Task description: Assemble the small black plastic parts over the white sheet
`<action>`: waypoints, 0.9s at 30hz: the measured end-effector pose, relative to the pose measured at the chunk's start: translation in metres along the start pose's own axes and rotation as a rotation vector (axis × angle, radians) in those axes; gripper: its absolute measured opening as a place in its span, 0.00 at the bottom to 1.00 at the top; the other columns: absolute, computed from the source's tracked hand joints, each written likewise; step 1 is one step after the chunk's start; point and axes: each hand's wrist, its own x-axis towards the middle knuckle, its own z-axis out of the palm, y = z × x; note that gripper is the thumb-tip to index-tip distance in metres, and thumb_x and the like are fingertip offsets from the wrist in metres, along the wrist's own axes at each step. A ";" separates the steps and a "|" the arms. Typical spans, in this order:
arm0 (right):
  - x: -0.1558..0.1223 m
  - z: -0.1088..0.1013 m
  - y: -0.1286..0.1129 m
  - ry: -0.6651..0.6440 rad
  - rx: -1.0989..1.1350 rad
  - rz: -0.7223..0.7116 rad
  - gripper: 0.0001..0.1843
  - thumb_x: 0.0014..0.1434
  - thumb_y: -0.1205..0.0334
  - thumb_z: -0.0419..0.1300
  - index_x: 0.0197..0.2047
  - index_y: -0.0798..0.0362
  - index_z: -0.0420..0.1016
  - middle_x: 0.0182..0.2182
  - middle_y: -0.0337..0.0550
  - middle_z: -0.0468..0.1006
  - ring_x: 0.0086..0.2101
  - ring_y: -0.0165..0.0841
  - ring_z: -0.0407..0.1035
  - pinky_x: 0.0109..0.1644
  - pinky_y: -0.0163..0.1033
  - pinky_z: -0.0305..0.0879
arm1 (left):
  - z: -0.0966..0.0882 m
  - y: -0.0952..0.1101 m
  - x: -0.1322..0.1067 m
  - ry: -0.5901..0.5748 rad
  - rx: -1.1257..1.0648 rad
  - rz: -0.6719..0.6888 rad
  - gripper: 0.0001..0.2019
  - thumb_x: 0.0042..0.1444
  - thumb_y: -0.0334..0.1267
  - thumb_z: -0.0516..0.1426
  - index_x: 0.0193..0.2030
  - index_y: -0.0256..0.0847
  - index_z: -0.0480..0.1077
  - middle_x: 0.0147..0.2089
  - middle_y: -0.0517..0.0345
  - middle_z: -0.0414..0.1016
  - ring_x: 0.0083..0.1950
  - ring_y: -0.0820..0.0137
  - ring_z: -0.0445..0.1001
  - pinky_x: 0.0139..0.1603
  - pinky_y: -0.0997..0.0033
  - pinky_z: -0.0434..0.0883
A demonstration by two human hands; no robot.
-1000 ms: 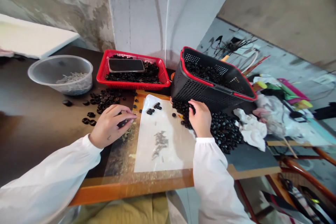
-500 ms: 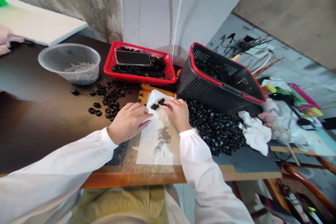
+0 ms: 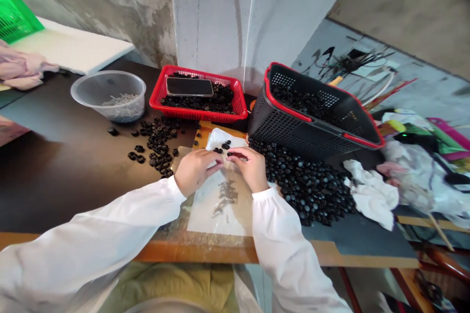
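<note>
As your right hand (image 3: 252, 165) pinches a black cap (image 3: 229, 154) over the sheet (image 3: 205, 222), your left hand (image 3: 196, 169) has its fingertips close together, on what, if anything, I cannot tell; a few more caps (image 3: 226, 144) lie just beyond, and the big pile (image 3: 308, 183) shows plenty left

A grey wall (image 3: 95, 5) blotched with brown stains meets a paler pillar (image 3: 209, 19), down which a thin white cord (image 3: 251, 24) runs. The dark counter (image 3: 81, 176) has a brown front edge (image 3: 227, 254) and a soft sheen at left. Pale floor (image 3: 259, 279) shows beneath. At right, a bluish wall (image 3: 312, 54) meets a brownish surface (image 3: 404, 10) above.
</note>
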 end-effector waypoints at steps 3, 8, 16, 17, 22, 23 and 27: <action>-0.002 0.004 -0.003 -0.017 0.098 0.049 0.06 0.57 0.61 0.69 0.40 0.49 0.84 0.38 0.43 0.85 0.38 0.37 0.80 0.45 0.38 0.76 | -0.005 -0.001 0.001 0.068 -0.274 -0.155 0.08 0.66 0.41 0.59 0.42 0.41 0.77 0.38 0.59 0.83 0.35 0.70 0.78 0.37 0.72 0.72; -0.006 0.010 -0.009 -0.068 0.151 0.082 0.07 0.57 0.62 0.68 0.41 0.48 0.84 0.37 0.40 0.86 0.37 0.37 0.81 0.47 0.39 0.76 | -0.008 -0.003 0.000 0.096 -0.402 -0.218 0.08 0.63 0.41 0.61 0.40 0.41 0.80 0.36 0.59 0.83 0.33 0.72 0.78 0.37 0.75 0.74; -0.007 0.010 -0.017 -0.078 0.048 0.012 0.07 0.57 0.59 0.69 0.40 0.46 0.85 0.39 0.41 0.87 0.39 0.38 0.81 0.46 0.40 0.77 | -0.007 -0.010 -0.002 0.125 -0.293 -0.066 0.09 0.65 0.42 0.60 0.39 0.41 0.79 0.35 0.57 0.82 0.32 0.71 0.78 0.35 0.73 0.73; -0.007 0.010 -0.018 -0.070 0.039 -0.007 0.06 0.57 0.60 0.69 0.40 0.46 0.86 0.39 0.41 0.87 0.39 0.38 0.81 0.47 0.40 0.77 | -0.007 -0.011 -0.002 0.134 -0.261 -0.025 0.09 0.66 0.41 0.59 0.39 0.41 0.79 0.35 0.57 0.82 0.33 0.71 0.78 0.36 0.72 0.72; -0.010 0.014 -0.019 -0.052 0.122 0.066 0.08 0.56 0.60 0.69 0.41 0.46 0.85 0.36 0.40 0.87 0.37 0.38 0.81 0.45 0.40 0.78 | -0.009 -0.012 -0.003 0.161 -0.181 0.075 0.08 0.67 0.40 0.58 0.41 0.42 0.78 0.37 0.56 0.82 0.35 0.70 0.79 0.39 0.71 0.75; -0.011 0.015 -0.019 -0.044 0.165 0.099 0.11 0.56 0.59 0.69 0.43 0.46 0.84 0.36 0.39 0.87 0.36 0.38 0.82 0.45 0.40 0.78 | -0.009 -0.011 -0.004 0.169 -0.185 0.062 0.08 0.67 0.41 0.58 0.42 0.42 0.77 0.37 0.56 0.82 0.36 0.70 0.80 0.40 0.71 0.75; -0.014 0.020 -0.019 -0.026 0.273 0.153 0.12 0.53 0.59 0.71 0.43 0.48 0.82 0.34 0.40 0.86 0.36 0.38 0.81 0.45 0.40 0.79 | -0.012 -0.009 -0.006 0.225 -0.253 -0.019 0.10 0.65 0.43 0.60 0.49 0.41 0.72 0.40 0.56 0.83 0.39 0.70 0.82 0.40 0.73 0.77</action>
